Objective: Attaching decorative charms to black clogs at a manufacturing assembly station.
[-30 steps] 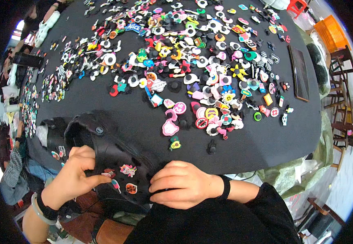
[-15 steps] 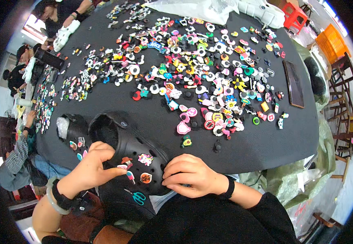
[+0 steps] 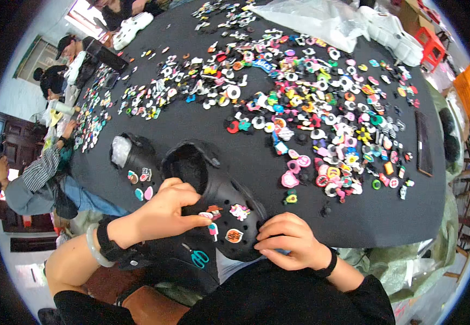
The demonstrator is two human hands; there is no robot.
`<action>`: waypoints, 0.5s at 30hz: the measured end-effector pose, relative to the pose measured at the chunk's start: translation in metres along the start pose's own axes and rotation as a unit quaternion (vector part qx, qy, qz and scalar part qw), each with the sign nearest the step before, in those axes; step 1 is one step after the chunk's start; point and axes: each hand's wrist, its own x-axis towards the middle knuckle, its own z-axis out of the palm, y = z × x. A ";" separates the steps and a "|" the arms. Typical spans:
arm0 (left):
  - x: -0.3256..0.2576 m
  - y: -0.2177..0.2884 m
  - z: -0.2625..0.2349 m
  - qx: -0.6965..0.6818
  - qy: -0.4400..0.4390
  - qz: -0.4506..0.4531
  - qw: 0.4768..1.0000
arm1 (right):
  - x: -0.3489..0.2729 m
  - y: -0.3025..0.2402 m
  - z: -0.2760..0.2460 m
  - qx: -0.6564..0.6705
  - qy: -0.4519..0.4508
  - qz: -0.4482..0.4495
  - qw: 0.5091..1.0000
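A black clog [image 3: 225, 187] with holes in its upper lies tilted at the near edge of the table, its toe toward me. Charms sit on it: a unicorn charm [image 3: 240, 212], a round orange charm [image 3: 234, 235], an ice-pop charm [image 3: 213, 231] and a brown-hatted charm [image 3: 214, 210]. My left hand [image 3: 162, 211] is closed on the clog's left side, thumb beside the hatted charm; its other fingertips are hidden. The right hand [image 3: 292, 244] grips the toe's right side with bent fingers. Left of it stands a second black clog [image 3: 139, 157] with charms and clear plastic inside.
Loose shoe charms [image 3: 322, 119] cover much of the dark table [image 3: 191, 124]. Teal-handled scissors [image 3: 198, 258] lie below the clog. A dark phone [image 3: 423, 143] lies at the right edge. White clogs [image 3: 392, 35] and plastic sheeting [image 3: 322, 21] are at the back. Other people work along the left side.
My view has swung left, so the table and clogs appear farther right. Both hands keep nearly the same hold on the clog.
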 end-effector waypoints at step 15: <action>0.001 -0.004 0.009 -0.017 0.018 -0.015 1.000 | 0.004 -0.007 0.001 -0.061 0.011 0.005 0.998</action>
